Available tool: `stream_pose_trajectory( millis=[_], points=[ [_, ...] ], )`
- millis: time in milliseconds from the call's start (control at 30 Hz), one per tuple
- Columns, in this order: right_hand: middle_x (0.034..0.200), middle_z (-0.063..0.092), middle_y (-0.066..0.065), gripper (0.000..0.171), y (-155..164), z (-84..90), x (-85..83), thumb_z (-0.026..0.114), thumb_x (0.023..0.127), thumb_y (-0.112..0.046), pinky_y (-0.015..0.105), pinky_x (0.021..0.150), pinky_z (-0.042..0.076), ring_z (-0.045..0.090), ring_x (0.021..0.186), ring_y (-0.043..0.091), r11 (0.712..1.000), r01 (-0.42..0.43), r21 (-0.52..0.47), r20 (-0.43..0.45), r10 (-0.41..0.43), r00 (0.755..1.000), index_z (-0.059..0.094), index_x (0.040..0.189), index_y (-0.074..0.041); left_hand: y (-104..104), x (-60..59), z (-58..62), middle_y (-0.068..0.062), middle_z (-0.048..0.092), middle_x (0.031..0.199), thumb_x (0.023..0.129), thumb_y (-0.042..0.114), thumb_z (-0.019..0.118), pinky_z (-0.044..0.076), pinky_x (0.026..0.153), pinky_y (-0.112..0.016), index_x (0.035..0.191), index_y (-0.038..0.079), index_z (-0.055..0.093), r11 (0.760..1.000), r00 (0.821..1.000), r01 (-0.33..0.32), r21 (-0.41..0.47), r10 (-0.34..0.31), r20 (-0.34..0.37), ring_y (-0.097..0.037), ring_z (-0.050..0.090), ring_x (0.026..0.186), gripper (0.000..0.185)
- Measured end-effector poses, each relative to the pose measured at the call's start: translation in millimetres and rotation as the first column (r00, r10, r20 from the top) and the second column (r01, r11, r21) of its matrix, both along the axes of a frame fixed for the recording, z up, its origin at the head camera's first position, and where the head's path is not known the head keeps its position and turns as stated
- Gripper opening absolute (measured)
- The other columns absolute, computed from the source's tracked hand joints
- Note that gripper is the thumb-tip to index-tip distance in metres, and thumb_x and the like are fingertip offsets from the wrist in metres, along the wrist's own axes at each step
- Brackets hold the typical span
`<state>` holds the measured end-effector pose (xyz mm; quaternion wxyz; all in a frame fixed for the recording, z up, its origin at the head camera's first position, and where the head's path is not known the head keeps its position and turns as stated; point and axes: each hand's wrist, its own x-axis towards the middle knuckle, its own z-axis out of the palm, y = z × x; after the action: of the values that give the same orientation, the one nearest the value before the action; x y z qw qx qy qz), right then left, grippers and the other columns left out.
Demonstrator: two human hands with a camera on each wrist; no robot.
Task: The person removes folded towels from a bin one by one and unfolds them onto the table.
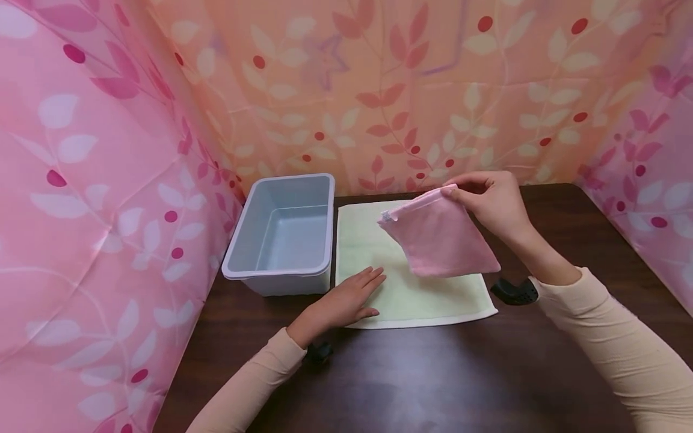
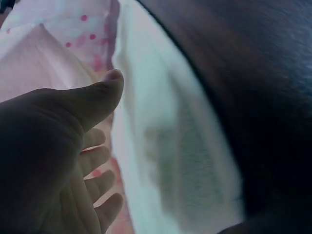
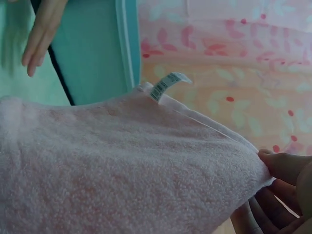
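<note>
The right hand (image 1: 489, 201) pinches one corner of a folded pink towel (image 1: 440, 237), which hangs tilted, its labelled corner pointing left. The left hand (image 1: 349, 299), fingers straight, rests flat on a pale green towel (image 1: 428, 300) beside a grey bin (image 1: 238, 270).

A pink towel (image 3: 122, 170) is filling the lower part of the frame, its small label (image 3: 168, 84) sticking up from the top edge near the centre. At the lower right, the right hand (image 3: 278, 195) is pinching the towel's corner. In the upper left, the left hand's fingers (image 3: 41, 34) are hanging beside a bin (image 3: 97, 48). Floral fabric (image 3: 234, 63) is covering the upper right.
</note>
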<state>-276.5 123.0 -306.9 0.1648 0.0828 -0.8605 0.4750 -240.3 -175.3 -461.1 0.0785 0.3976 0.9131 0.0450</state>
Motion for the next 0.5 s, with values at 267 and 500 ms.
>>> stream_pose_trajectory(
  millis=[267, 500],
  points=[
    [0.078, 0.071, -0.026, 0.024, -2, -27.1, 21.3, 0.081, 0.083, -0.032, 0.018, 0.055, 0.047, 0.061, 0.072, 0.004, 0.997, 0.0, -0.071, 0.009, 0.001, 1.0, 0.08, 0.098, -0.014, -6, -4.0, -19.5, -0.014, 0.029, 0.163, 0.096, 0.038, 0.063, 0.033, 0.12, -0.047, 0.154, 0.004, 0.031, 1.0, 1.0, 0.027, -0.006, -0.027, 0.001, -0.037, 0.028, 0.151, 0.075],
    [0.081, 0.072, -0.024, 0.022, -4, -35.0, 36.7, 0.081, 0.083, -0.027, 0.018, 0.058, 0.049, 0.062, 0.074, 0.004, 0.99, 0.008, -0.139, 0.037, -0.003, 0.999, 0.08, 0.1, -0.012, -7, -6.4, -26.4, -0.012, 0.026, 0.164, 0.096, 0.041, 0.061, 0.032, 0.12, -0.049, 0.155, 0.007, 0.03, 1.0, 0.999, 0.019, -0.015, -0.019, 0.033, -0.035, 0.024, 0.153, 0.075]
  ],
)
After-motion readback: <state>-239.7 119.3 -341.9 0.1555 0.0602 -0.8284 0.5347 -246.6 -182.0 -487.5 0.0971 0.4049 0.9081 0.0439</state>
